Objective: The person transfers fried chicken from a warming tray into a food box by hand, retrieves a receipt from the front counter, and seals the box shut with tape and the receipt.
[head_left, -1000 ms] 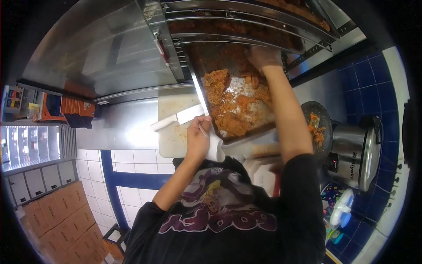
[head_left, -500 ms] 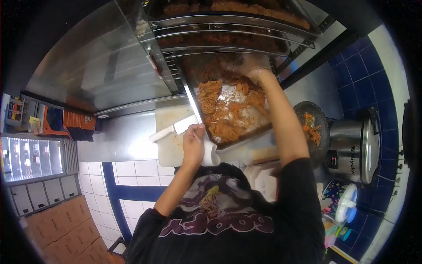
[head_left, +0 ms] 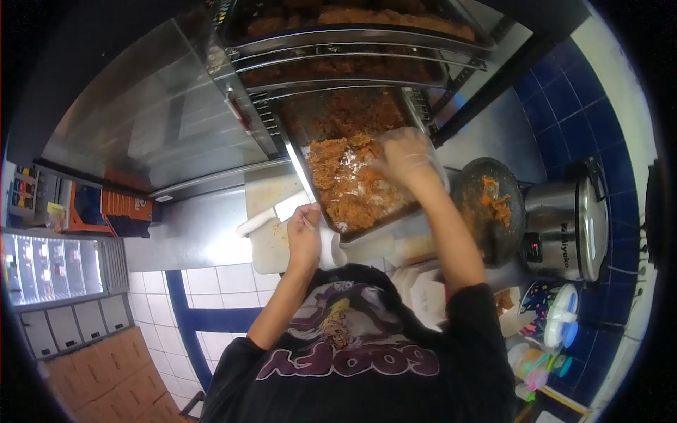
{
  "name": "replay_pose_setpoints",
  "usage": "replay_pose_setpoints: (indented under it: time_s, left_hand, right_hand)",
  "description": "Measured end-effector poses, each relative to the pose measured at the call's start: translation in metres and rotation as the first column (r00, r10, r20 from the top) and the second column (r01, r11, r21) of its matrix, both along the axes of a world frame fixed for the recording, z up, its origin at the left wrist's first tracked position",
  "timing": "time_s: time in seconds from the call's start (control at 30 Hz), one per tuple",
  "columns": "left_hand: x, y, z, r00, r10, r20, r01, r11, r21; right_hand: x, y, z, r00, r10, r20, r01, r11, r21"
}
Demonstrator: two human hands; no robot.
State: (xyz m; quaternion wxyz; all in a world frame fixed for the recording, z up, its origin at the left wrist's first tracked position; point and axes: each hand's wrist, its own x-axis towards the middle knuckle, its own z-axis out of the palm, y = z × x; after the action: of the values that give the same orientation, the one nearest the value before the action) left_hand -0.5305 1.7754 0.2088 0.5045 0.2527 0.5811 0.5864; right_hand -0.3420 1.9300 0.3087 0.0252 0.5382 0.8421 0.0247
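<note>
My left hand point(head_left: 304, 229) is closed at the tray's near left edge; something thin and pale shows between its fingers, too small to name. A white-handled cleaver point(head_left: 262, 218) lies beside it on the cutting board point(head_left: 273, 248). My right hand point(head_left: 407, 158), in a clear glove, reaches over the right part of a dark metal tray point(head_left: 295, 159). Its fingers point down among pieces of fried chicken point(head_left: 330, 164), and their tips are partly hidden. Crumbs and pale patches cover the tray bottom.
Racks with more trays point(head_left: 338, 35) stand above. A stone mortar point(head_left: 486, 204) with orange-red food and a rice cooker point(head_left: 564, 229) are on the right. Open boxes point(head_left: 422, 292) lie near my body. A glass door point(head_left: 151, 120) is at the left.
My right hand has come back from the far part of the tray toward the chicken pieces. Chicken in the tray has shifted. The view has moved slightly; my left hand stays by the tray edge.
</note>
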Motion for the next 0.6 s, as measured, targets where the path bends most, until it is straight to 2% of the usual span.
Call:
replay_pose_setpoints:
  time_s: [0.1,0.17,0.2,0.27,0.47,0.5,0.57,0.6]
  left_hand:
    - [0.000,0.001,0.005,0.997,0.017,0.078,-0.015,0.999,-0.029]
    - [0.000,0.000,0.013,1.000,0.000,0.027,0.002,0.996,-0.084]
    - [-0.001,0.001,0.010,1.000,0.006,0.028,-0.004,0.997,-0.083]
    - [-0.001,0.002,0.004,0.999,0.001,0.039,0.001,0.999,-0.048]
    - [0.001,0.001,0.010,0.999,0.014,0.040,-0.010,0.996,-0.083]
    - [0.000,0.001,0.010,0.999,0.012,0.039,-0.009,0.997,-0.082]
    - [0.001,0.001,0.010,0.995,0.025,0.092,-0.017,0.997,-0.082]
    - [0.002,0.001,0.011,0.995,0.024,0.094,-0.017,0.997,-0.078]
  right_hand:
    - [0.002,0.015,-0.018,0.997,-0.067,-0.038,0.067,0.998,-0.002]
    - [0.006,0.018,-0.027,0.969,-0.136,-0.205,0.175,0.967,0.185]
    - [0.008,0.018,-0.030,0.970,-0.130,-0.204,0.169,0.968,0.187]
    - [0.011,0.012,-0.033,0.993,-0.034,-0.110,0.054,0.982,0.179]
    - [0.004,0.000,-0.020,0.997,0.026,-0.077,-0.020,0.996,0.087]
    - [0.001,0.002,-0.021,0.997,0.025,-0.078,-0.018,0.996,0.088]
    - [-0.002,0.006,-0.026,0.997,-0.038,0.060,0.035,0.998,0.042]
    - [-0.001,0.007,-0.029,0.997,-0.038,0.061,0.035,0.998,0.046]
